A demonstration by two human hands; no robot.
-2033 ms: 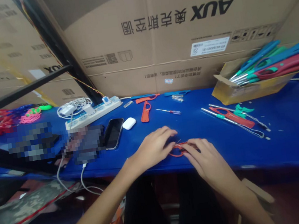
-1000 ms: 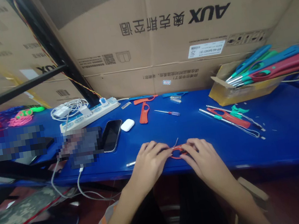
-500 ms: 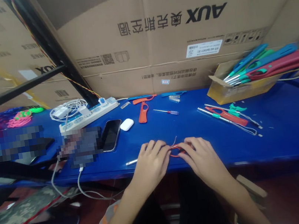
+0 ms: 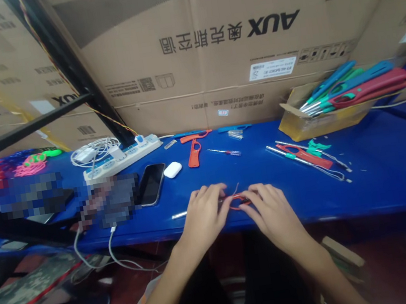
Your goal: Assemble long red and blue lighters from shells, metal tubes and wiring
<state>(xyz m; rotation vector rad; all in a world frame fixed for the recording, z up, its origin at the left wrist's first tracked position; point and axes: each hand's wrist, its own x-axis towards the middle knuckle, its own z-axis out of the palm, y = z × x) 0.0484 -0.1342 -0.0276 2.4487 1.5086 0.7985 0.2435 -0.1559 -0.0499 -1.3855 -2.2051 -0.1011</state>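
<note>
Near the front edge of the blue table, both my hands are closed on one red long-nosed lighter [image 4: 237,196]. My left hand [image 4: 205,211] grips its left part, and a metal tube [image 4: 179,215] sticks out from under that hand. My right hand [image 4: 271,207] pinches the other end with thumb and fingers. Between the hands the red finger loop shows, and a thin wire rises above it. Most of the lighter's body is hidden by my fingers. Beyond my hands lies a screwdriver [image 4: 225,152] with a clear purple handle.
Orange shell halves [image 4: 194,154] lie farther back. To the right are metal tubes, a red shell [image 4: 308,155] and green pieces [image 4: 317,146]. A cardboard box [image 4: 300,125] holds several lighters. Leftward are a phone [image 4: 153,184], a white earbud case [image 4: 172,169] and a power strip [image 4: 127,155].
My left thumb and fingers have shifted slightly on the lighter, and both hands stay closed on it. The whole view has moved a little.
</note>
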